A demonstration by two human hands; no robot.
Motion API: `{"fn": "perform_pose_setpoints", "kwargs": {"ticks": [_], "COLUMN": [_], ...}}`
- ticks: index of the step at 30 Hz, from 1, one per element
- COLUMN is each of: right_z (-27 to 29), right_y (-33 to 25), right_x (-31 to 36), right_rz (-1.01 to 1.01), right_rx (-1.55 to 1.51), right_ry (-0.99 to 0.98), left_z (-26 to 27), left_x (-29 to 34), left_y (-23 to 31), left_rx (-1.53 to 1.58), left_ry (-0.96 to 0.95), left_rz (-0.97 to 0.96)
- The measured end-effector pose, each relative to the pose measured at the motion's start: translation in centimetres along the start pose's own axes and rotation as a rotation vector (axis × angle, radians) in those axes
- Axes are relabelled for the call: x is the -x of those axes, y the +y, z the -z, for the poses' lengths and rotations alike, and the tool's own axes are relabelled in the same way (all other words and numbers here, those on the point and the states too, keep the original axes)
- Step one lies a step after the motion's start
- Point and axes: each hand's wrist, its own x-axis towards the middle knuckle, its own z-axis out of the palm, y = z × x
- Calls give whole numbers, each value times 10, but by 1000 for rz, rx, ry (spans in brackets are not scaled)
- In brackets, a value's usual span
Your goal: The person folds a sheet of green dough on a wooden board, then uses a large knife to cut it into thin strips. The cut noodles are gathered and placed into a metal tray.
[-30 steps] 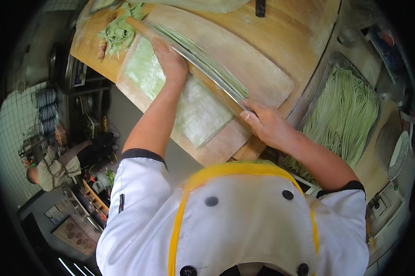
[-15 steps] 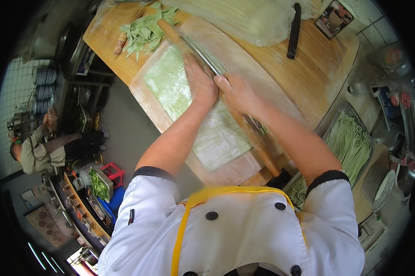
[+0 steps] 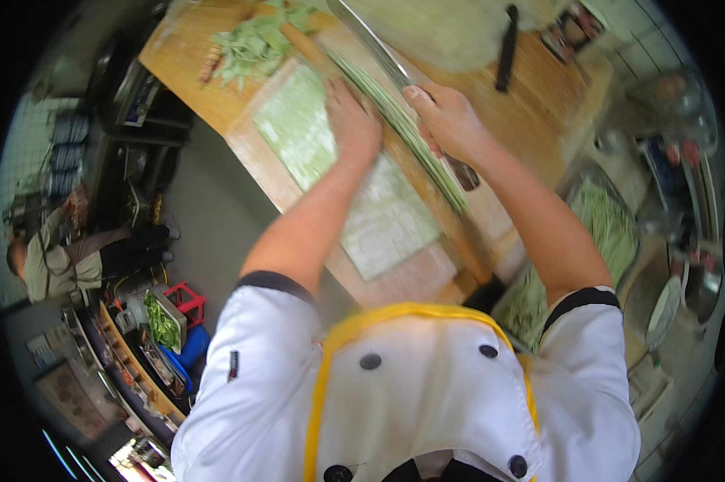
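Observation:
My left hand [image 3: 353, 122] lies flat with stretched fingers on the pale green, floured dough sheet [image 3: 391, 217], against a long wooden rolling pin [image 3: 308, 50]. The pin runs diagonally along the sheet's right edge. In my right hand [image 3: 452, 122] is the handle of a long-bladed knife [image 3: 372, 42], held to the right of the pin with its blade pointing up and away. A narrow bundle of cut green noodles [image 3: 415, 143] lies between the pin and the knife. A floured board [image 3: 258, 181] is under the dough.
Wide green strips [image 3: 258, 50] lie at the far left of the wooden table [image 3: 182, 76]. A dark bar [image 3: 507, 50] and a phone [image 3: 573, 32] are at the far right. Trays of green noodles [image 3: 599, 229] stand right of my arm. Another person [image 3: 77, 249] is at the left.
My right hand has moved the knife right and away from the rolling pin, uncovering the cut noodles. My left hand stays on the dough at the pin. The whole view has shifted slightly.

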Motion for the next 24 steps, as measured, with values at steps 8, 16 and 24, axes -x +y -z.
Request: {"fn": "perform_pose_setpoints", "kwargs": {"ticks": [8,16,24], "right_z": [9,9,20], "right_y": [55,76,83], "right_x": [190,229,234], "right_rz": [-10,-81,-130], "right_rx": [164,87,68], "right_ry": [44,-12,-45], "left_z": [-11,-8,-7], "left_x": [3,1,1], "left_y": [-8,-23,-14], "left_rx": [-212,-104,-156], "left_ry": [-43,-42,-53], "left_rz": [-64,-92,-140]}}
